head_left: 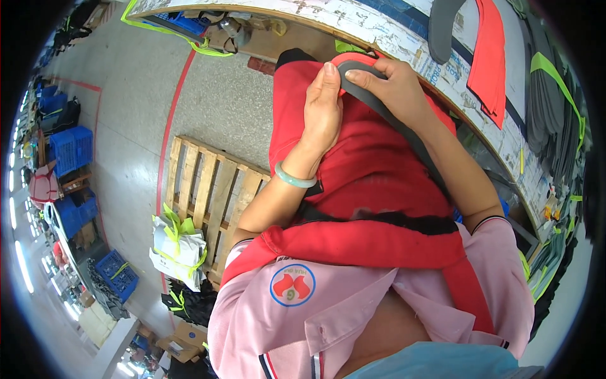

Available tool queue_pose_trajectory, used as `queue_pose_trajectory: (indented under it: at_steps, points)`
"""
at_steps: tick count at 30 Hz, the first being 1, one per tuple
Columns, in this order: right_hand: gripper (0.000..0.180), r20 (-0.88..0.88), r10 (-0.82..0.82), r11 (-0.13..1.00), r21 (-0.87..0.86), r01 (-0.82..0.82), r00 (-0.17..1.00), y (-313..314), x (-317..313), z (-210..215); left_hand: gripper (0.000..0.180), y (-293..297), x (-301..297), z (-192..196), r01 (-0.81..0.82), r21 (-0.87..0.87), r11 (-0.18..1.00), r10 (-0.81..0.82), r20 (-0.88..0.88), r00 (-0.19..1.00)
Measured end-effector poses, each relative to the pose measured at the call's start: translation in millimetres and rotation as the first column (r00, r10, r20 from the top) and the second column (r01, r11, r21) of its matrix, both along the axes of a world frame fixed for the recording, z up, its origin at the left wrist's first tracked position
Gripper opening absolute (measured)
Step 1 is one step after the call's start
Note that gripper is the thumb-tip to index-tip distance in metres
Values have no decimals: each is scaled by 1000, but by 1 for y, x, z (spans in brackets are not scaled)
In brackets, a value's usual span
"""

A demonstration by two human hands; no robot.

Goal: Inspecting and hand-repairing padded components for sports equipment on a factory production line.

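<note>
Over my lap, both hands work on a long curved fabric strip (pixel 371 100), dark grey with a red layer along its outer edge. My left hand (pixel 324 107) is closed at the strip's bent end, fingers pressed together and thumb pointing up. My right hand (pixel 401 91) pinches the strip from the other side, its thumb lying on the grey face. The strip's tail runs down beneath my right forearm across the red apron (pixel 372 164). Some fingertips of both hands are hidden behind the strip.
A worn worktable (pixel 379 28) edges my right. On it lie red strips (pixel 487 63), a grey strip (pixel 444 28) and a tied bundle of grey strips (pixel 544 107). Left of me are a wooden pallet (pixel 203 180), a white tied package (pixel 180 252) and blue crates (pixel 71 148).
</note>
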State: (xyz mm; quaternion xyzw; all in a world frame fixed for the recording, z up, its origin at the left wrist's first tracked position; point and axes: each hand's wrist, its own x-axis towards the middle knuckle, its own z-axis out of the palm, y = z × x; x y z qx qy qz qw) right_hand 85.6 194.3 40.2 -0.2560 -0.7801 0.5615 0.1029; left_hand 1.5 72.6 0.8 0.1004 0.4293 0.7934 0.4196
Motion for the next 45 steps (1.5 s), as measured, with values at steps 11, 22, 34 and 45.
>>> queue_pose_trajectory:
  at_steps: [11, 22, 34, 45]
  points:
    - [35, 3, 149, 975, 169, -148, 989, 4, 9, 4, 19, -13, -75, 7, 530, -174, 830, -547, -69, 834]
    - [32, -72, 219, 975, -1, -220, 973, 6, 4, -16, 23, -14, -63, -11, 600, -83, 795, -603, -1, 798]
    - [24, 42, 161, 964, 209, -166, 986, -4, -13, -29, 13, -24, -49, -5, 305, -248, 920, -378, -351, 857]
    - [13, 74, 125, 987, 89, -132, 989, -2, 9, -43, 14, -16, -55, -36, 287, -344, 894, -418, -406, 813]
